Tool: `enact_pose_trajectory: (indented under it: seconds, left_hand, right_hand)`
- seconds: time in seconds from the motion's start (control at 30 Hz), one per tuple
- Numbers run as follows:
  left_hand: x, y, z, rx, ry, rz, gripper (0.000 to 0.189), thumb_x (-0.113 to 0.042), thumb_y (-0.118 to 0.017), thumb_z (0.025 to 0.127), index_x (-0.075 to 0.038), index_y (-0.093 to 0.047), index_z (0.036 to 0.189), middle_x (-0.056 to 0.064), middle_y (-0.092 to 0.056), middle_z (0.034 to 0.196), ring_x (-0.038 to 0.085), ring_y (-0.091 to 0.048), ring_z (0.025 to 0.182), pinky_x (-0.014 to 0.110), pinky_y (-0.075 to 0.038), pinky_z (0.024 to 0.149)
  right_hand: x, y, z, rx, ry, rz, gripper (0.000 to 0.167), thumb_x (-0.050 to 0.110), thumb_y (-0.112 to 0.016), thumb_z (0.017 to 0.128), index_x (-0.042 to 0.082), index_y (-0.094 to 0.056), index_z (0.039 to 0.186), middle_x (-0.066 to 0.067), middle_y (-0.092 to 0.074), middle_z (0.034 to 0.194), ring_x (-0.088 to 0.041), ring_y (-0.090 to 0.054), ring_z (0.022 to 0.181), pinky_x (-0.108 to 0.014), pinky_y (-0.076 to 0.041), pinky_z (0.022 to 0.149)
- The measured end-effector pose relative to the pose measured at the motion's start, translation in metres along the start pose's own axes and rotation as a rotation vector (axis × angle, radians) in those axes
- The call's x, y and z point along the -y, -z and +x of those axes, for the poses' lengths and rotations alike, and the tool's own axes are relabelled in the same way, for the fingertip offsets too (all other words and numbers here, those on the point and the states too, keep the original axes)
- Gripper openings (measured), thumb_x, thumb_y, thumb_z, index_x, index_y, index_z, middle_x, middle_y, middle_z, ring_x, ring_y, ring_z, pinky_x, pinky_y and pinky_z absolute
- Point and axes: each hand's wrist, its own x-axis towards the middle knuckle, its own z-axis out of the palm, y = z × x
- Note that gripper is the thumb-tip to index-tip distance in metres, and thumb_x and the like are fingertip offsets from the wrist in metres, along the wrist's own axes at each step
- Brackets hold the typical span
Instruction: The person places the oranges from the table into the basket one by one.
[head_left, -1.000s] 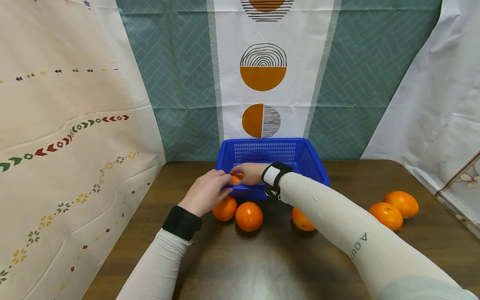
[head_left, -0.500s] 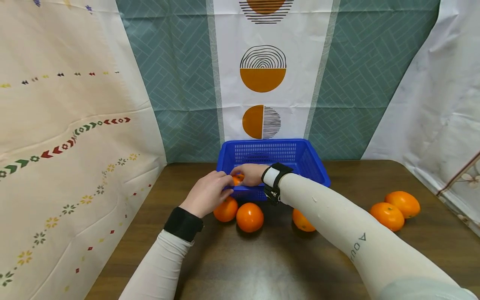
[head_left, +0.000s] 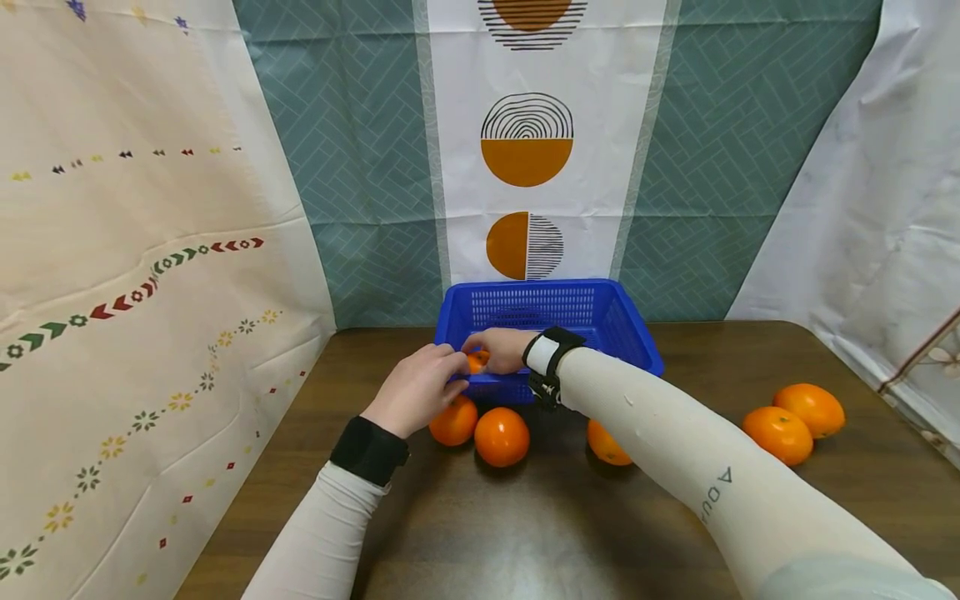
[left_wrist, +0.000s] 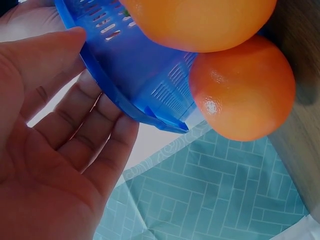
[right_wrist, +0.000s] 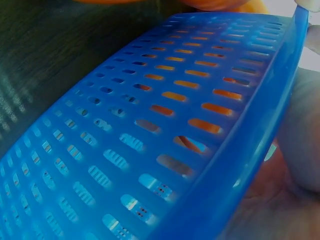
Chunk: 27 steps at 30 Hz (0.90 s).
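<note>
A blue plastic basket (head_left: 536, 286) with slotted walls stands at the back of the table. My left hand (head_left: 420, 382) is at its front left corner; in the left wrist view the thumb lies on one side of the rim (left_wrist: 112, 95) and the other fingers pass behind it, pinching it. Reaching over the front wall, my right hand (head_left: 504, 348) holds an orange (head_left: 477, 361) inside the basket. Its fingers are mostly hidden behind the rim in the right wrist view, where orange skin shows through the slots (right_wrist: 205, 125).
Before the basket sit an orange (head_left: 453, 421) partly behind the left hand, another orange (head_left: 502, 437), and a third orange (head_left: 606, 443) partly covered by the right sleeve. Two more oranges (head_left: 777, 435) touch at the table's right. Cloth curtains (head_left: 375, 167) hang behind.
Both hands stay almost still at the basket and the orange. The whole head view shifts slightly down and to the right.
</note>
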Motion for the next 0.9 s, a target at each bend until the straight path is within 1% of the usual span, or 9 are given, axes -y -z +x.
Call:
enact_pose_trajectory:
  seconds: [0.1, 0.2, 0.27, 0.33, 0.4, 0.53, 0.63, 0.73, 0.9]
  left_hand:
    - [-0.001, 0.001, 0.0, -0.006, -0.009, 0.006, 0.012, -0.011, -0.087, 0.097, -0.012, -0.076, 0.103, 0.003, -0.067, 0.094, 0.023, -0.061, 0.088, 0.038, -0.057, 0.079]
    - [-0.001, 0.0, 0.001, -0.009, -0.012, 0.011, 0.013, -0.011, -0.087, 0.097, -0.012, -0.076, 0.102, 0.003, -0.067, 0.094, 0.023, -0.061, 0.088, 0.038, -0.057, 0.079]
    - [-0.001, 0.0, 0.001, -0.01, -0.013, 0.017, 0.013, -0.012, -0.087, 0.097, -0.012, -0.075, 0.102, 0.003, -0.066, 0.093, 0.023, -0.061, 0.088, 0.038, -0.057, 0.079]
    - [0.0, 0.0, 0.0, -0.01, -0.013, 0.026, 0.013, -0.012, -0.088, 0.097, -0.012, -0.075, 0.101, 0.002, -0.066, 0.093, 0.023, -0.061, 0.088, 0.038, -0.057, 0.079]
    - [0.0, 0.0, 0.0, -0.007, -0.011, 0.027, 0.013, -0.012, -0.088, 0.097, -0.012, -0.075, 0.102, 0.002, -0.066, 0.093, 0.023, -0.061, 0.088, 0.038, -0.057, 0.079]
    - [-0.001, 0.0, 0.001, -0.001, -0.007, 0.02, 0.014, -0.012, -0.088, 0.097, -0.013, -0.076, 0.103, 0.002, -0.066, 0.094, 0.023, -0.061, 0.088, 0.038, -0.057, 0.079]
    - [-0.001, 0.001, 0.002, 0.006, 0.002, 0.024, 0.014, -0.013, -0.088, 0.097, -0.013, -0.075, 0.103, 0.003, -0.066, 0.093, 0.023, -0.061, 0.087, 0.038, -0.057, 0.079]
    - [-0.002, 0.002, 0.003, 0.015, 0.009, 0.034, 0.014, -0.014, -0.087, 0.097, -0.012, -0.076, 0.105, 0.004, -0.066, 0.094, 0.024, -0.06, 0.087, 0.039, -0.057, 0.08]
    - [-0.002, 0.001, 0.002, 0.032, 0.025, 0.039, 0.016, -0.014, -0.087, 0.098, -0.011, -0.077, 0.109, 0.004, -0.066, 0.095, 0.025, -0.061, 0.088, 0.039, -0.058, 0.082]
  right_hand:
    - [-0.001, 0.001, -0.001, -0.006, 0.011, -0.014, 0.048, 0.012, -0.069, 0.108, 0.006, -0.061, 0.155, -0.015, -0.068, 0.146, -0.029, -0.062, 0.132, -0.042, -0.045, 0.119]
    - [-0.004, 0.002, -0.001, -0.016, 0.031, -0.032, 0.047, 0.016, -0.071, 0.108, 0.006, -0.062, 0.153, -0.015, -0.07, 0.14, -0.028, -0.065, 0.123, -0.042, -0.048, 0.115]
    - [-0.007, 0.002, 0.001, -0.018, 0.041, -0.042, 0.048, 0.019, -0.07, 0.109, 0.006, -0.061, 0.154, -0.015, -0.07, 0.141, -0.027, -0.065, 0.122, -0.041, -0.049, 0.115]
    - [-0.011, 0.001, 0.001, -0.026, 0.052, -0.052, 0.05, 0.023, -0.07, 0.11, 0.004, -0.059, 0.155, -0.015, -0.068, 0.146, -0.028, -0.066, 0.128, -0.042, -0.048, 0.117]
    - [-0.013, 0.0, 0.0, -0.036, 0.051, -0.062, 0.055, 0.028, -0.069, 0.111, 0.004, -0.056, 0.158, -0.015, -0.063, 0.154, -0.029, -0.062, 0.139, -0.044, -0.044, 0.121]
    - [-0.013, 0.002, -0.013, -0.084, 0.034, -0.097, 0.062, 0.037, -0.067, 0.112, 0.007, -0.051, 0.164, -0.016, -0.053, 0.165, -0.032, -0.048, 0.154, -0.048, -0.036, 0.127]
    - [-0.01, 0.004, -0.025, -0.138, 0.035, -0.152, 0.064, 0.041, -0.065, 0.113, 0.009, -0.049, 0.166, -0.016, -0.049, 0.168, -0.035, -0.042, 0.158, -0.052, -0.033, 0.128]
    - [-0.01, 0.004, -0.036, -0.191, 0.049, -0.213, 0.065, 0.043, -0.063, 0.113, 0.009, -0.048, 0.166, -0.018, -0.045, 0.171, -0.039, -0.037, 0.161, -0.055, -0.03, 0.129]
    - [-0.015, -0.001, -0.049, -0.254, 0.076, -0.265, 0.069, 0.047, -0.061, 0.113, 0.008, -0.045, 0.168, -0.02, -0.04, 0.173, -0.042, -0.033, 0.162, -0.054, -0.024, 0.131]
